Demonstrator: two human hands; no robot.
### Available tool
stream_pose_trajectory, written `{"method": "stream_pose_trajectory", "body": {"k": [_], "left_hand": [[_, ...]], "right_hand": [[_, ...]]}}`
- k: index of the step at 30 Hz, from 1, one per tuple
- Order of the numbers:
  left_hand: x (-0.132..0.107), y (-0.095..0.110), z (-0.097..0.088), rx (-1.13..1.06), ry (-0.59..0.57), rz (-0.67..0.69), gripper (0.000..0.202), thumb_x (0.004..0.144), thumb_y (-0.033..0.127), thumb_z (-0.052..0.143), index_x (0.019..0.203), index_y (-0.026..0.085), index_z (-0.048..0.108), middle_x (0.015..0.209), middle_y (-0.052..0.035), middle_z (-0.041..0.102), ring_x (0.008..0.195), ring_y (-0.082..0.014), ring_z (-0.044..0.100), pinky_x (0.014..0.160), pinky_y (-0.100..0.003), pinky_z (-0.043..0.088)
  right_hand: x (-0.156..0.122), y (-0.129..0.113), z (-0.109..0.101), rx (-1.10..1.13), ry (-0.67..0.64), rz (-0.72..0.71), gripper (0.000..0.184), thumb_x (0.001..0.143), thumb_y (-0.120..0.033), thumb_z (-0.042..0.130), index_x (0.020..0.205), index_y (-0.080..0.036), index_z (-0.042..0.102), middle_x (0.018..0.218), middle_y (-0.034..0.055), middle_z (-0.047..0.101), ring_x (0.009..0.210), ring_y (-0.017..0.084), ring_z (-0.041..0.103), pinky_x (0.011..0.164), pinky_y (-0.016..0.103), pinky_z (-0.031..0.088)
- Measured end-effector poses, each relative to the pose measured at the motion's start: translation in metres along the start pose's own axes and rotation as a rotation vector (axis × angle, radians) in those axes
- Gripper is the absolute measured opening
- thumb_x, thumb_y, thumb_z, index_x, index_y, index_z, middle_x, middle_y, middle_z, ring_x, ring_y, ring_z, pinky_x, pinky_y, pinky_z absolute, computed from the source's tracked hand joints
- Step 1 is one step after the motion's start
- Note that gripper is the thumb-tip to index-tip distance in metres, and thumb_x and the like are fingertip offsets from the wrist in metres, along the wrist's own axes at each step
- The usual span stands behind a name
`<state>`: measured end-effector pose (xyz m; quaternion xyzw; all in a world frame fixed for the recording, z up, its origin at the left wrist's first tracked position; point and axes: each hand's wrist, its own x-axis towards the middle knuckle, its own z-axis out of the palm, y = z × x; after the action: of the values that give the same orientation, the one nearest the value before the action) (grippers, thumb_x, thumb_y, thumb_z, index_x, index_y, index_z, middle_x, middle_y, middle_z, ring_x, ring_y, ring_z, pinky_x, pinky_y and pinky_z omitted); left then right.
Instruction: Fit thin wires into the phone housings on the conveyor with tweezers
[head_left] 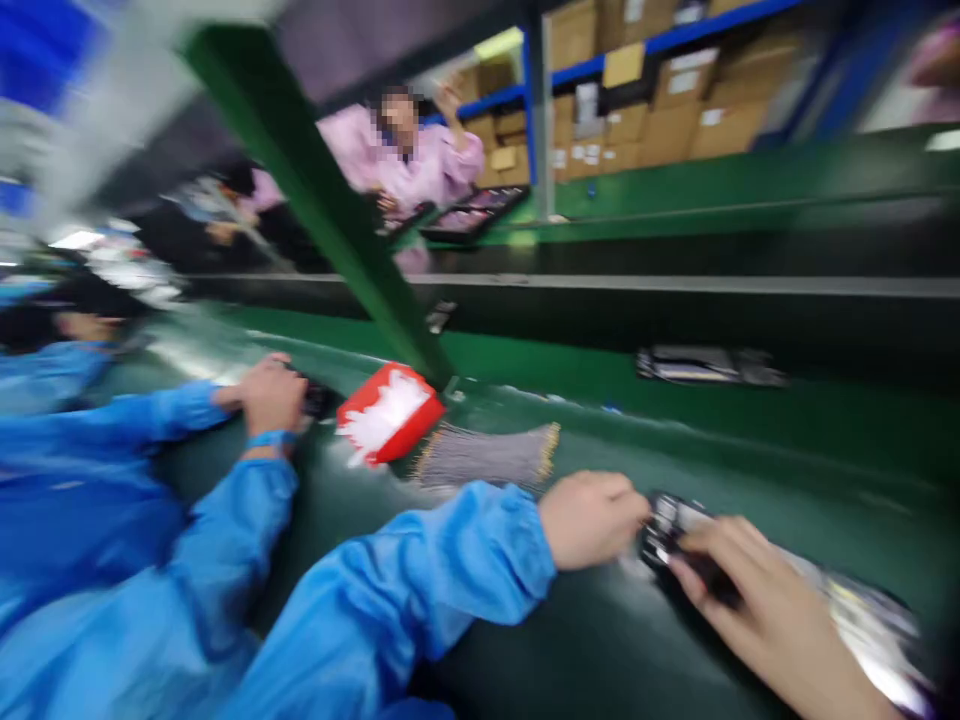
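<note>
The whole picture is smeared by motion. A small black device (675,530) lies on the dark green bench (570,640) at the lower right. My left hand (592,520), coming out of a blue sleeve, is curled with its fingers closed against the device's left end. My right hand (765,610) reaches in from the lower right corner, and its fingers are pressed over the device's near side. Under and behind my right hand lies something shiny and silvery (862,610).
A red box with white contents (390,410) and a bundle of grey wires (487,455) lie just beyond my left arm. A co-worker's hands (270,395) in blue sleeves work at the left. A green beam (322,190) slants across. A black tray (709,365) sits on the conveyor.
</note>
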<state>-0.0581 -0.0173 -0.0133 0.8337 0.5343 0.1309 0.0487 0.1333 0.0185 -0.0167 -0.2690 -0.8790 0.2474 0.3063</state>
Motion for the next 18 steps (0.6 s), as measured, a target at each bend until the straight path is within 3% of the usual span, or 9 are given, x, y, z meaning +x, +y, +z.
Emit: {"method": "stream_pose_trajectory", "body": {"k": [2,4,7,11,18], "left_hand": [[-0.001,-0.001,-0.003,-0.089,-0.017,-0.024,0.015,0.086,0.021,0.04,0.082,0.019,0.055,0.078,-0.0015,0.055,0.074,-0.0129,0.053,0.069,-0.024,0.044],[-0.001,-0.004,-0.004,-0.17,-0.015,-0.019,0.016,0.086,0.019,0.039,0.082,0.018,0.054,0.079,-0.0022,0.053,0.074,-0.0131,0.052,0.069,-0.024,0.045],[-0.002,-0.004,-0.007,-0.259,-0.006,0.008,0.015,0.085,0.017,0.039,0.081,0.016,0.053,0.078,-0.0025,0.053,0.072,-0.0128,0.051,0.068,-0.024,0.045],[-0.003,0.0,-0.008,-0.285,0.008,0.017,0.014,0.083,0.016,0.04,0.08,0.016,0.053,0.075,-0.0022,0.052,0.069,-0.0122,0.05,0.064,-0.023,0.045],[-0.003,-0.001,-0.006,-0.275,0.039,0.052,0.014,0.083,0.015,0.041,0.076,0.015,0.053,0.073,-0.002,0.05,0.066,-0.0115,0.048,0.061,-0.022,0.043]], "right_hand": [[0.003,-0.006,-0.012,0.093,0.05,0.147,0.008,0.082,-0.026,0.05,0.078,-0.022,0.055,0.086,0.006,0.056,0.083,0.019,0.054,0.07,0.033,0.045],[0.012,-0.01,-0.02,0.213,0.132,0.221,0.017,0.086,-0.027,0.041,0.081,-0.022,0.057,0.096,0.0065,0.055,0.092,0.018,0.053,0.079,0.034,0.044],[0.02,-0.011,-0.021,0.343,0.094,0.277,0.022,0.088,-0.028,0.039,0.086,-0.023,0.061,0.09,0.0043,0.055,0.086,0.015,0.054,0.077,0.031,0.044],[0.016,-0.012,-0.011,0.454,0.027,0.345,0.012,0.084,-0.024,0.048,0.086,-0.023,0.06,0.094,0.0033,0.056,0.09,0.015,0.055,0.081,0.031,0.044],[0.009,-0.015,-0.001,0.292,0.041,0.459,0.01,0.078,-0.019,0.053,0.087,-0.022,0.056,0.085,0.003,0.058,0.079,0.016,0.059,0.066,0.029,0.049]]}}
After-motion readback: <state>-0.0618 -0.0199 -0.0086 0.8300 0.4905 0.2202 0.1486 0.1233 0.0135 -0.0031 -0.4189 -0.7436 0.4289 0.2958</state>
